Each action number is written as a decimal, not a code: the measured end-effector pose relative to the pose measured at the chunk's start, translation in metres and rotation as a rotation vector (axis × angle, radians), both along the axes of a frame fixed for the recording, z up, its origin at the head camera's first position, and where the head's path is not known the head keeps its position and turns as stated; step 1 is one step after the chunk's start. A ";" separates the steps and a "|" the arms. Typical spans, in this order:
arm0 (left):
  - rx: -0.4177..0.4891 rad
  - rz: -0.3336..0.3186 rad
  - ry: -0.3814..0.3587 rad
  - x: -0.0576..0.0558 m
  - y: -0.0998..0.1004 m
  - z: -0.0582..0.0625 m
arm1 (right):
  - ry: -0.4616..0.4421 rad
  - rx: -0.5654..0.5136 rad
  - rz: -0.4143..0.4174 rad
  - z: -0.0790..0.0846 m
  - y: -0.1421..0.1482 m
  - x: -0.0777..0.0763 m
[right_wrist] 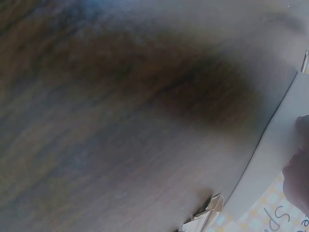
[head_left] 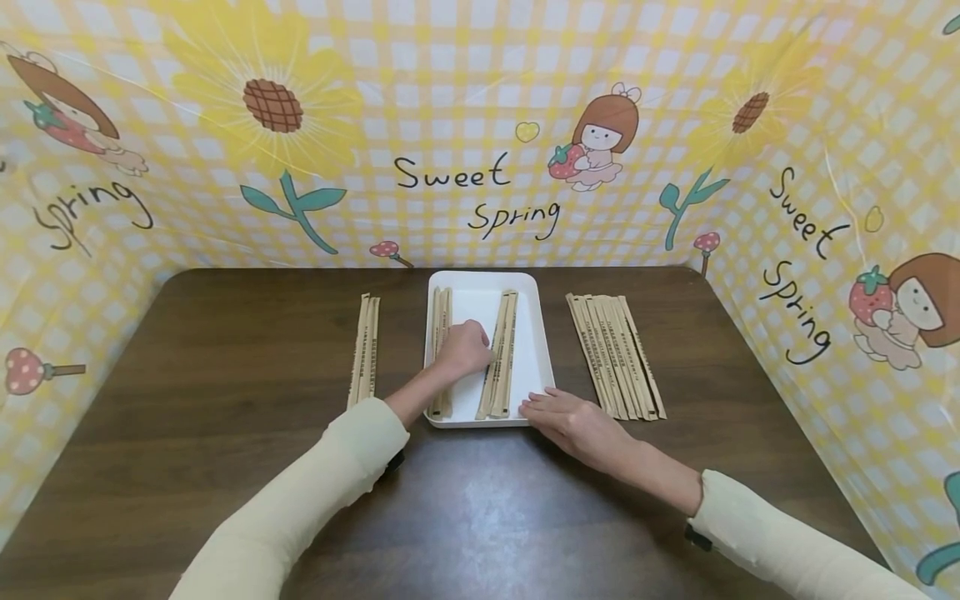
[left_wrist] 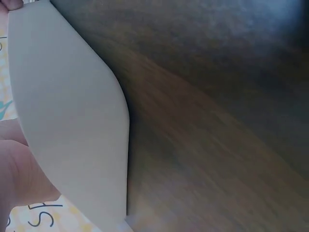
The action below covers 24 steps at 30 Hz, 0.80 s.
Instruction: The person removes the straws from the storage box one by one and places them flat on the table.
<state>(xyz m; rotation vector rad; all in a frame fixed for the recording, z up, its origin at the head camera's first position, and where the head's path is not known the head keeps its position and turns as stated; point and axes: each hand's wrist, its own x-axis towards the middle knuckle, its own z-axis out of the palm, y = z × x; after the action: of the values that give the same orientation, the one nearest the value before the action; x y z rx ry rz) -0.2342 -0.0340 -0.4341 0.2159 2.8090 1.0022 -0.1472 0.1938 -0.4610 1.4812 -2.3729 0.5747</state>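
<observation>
A white tray (head_left: 467, 422) holds two groups of slim, printed brown paper-wrapped sticks: one group (head_left: 442, 308) along its left side, the other (head_left: 507, 333) right of the middle. My left hand (head_left: 467, 346) is over the tray with fingers curled, pinching at the left edge of the right group; its fingertips are partly hidden. At the tray's lower right corner, my right hand (head_left: 581, 423) rests with straight fingers touching the rim. In the left wrist view the tray's side (left_wrist: 72, 106) fills much of the frame, with part of the left hand (left_wrist: 24, 176) behind it.
On the brown table (head_left: 240, 400), a few more wrapped sticks (head_left: 365, 350) lie left of the tray, partly behind the left forearm. A wider row of several (head_left: 615, 358) lies to its right. A yellow checked cloth (head_left: 450, 83) stands around the table's back and sides.
</observation>
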 end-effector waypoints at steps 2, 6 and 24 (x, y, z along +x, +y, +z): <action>-0.001 -0.008 -0.007 -0.001 0.002 0.000 | 0.005 0.002 0.001 0.000 0.000 0.000; 0.000 -0.024 -0.014 -0.001 0.005 0.000 | 0.008 0.007 0.000 -0.001 0.000 0.000; -0.088 -0.027 0.002 0.001 0.006 0.000 | 0.038 0.006 0.010 -0.001 0.001 0.000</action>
<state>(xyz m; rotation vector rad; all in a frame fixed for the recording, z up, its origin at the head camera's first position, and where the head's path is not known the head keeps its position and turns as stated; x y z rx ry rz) -0.2337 -0.0280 -0.4343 0.2444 2.8363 0.8713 -0.1474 0.1945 -0.4616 1.4939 -2.3415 0.5379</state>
